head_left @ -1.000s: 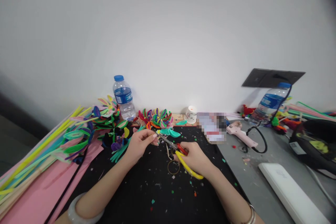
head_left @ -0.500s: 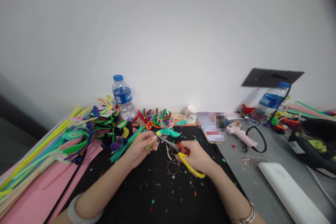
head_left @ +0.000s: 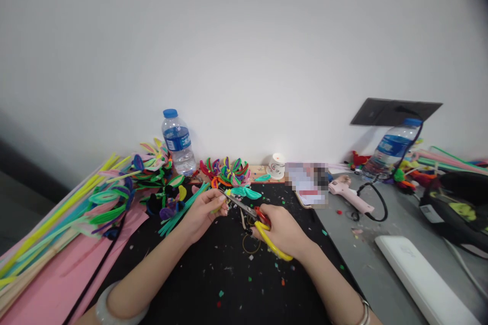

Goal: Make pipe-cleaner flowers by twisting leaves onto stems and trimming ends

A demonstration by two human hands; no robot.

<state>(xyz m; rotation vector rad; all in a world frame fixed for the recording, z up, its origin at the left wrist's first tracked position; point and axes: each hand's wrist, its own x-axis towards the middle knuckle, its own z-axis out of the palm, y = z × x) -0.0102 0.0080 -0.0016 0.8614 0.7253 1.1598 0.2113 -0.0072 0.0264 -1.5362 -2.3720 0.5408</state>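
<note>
My right hand [head_left: 280, 228] is closed around the handles of a pair of scissors [head_left: 263, 218], red on one side and yellow on the other. The blades point up and left, with their tips at the fingers of my left hand [head_left: 208, 210]. That hand pinches a small yellow piece of pipe cleaner [head_left: 218, 208], mostly hidden by the fingers. Just beyond the blades lies a teal leaf shape of pipe cleaner [head_left: 246, 192]. Beside my left hand rests a bundle of teal pipe cleaners [head_left: 183, 216]. A thin ring-shaped loop [head_left: 251, 244] lies below the scissors.
A black mat [head_left: 213, 284] with scattered clippings covers the middle. Pipe-cleaner flowers [head_left: 229, 170], a water bottle [head_left: 178, 144] and a paper cup [head_left: 276, 166] stand along the wall. On the right are a phone [head_left: 305, 198], a pink glue gun [head_left: 351, 195] and a white box [head_left: 415, 277].
My right hand and the scissors have shifted slightly left, and the handles have drawn closer together. My left hand stays nearly in place, still pinching the yellow piece.
</note>
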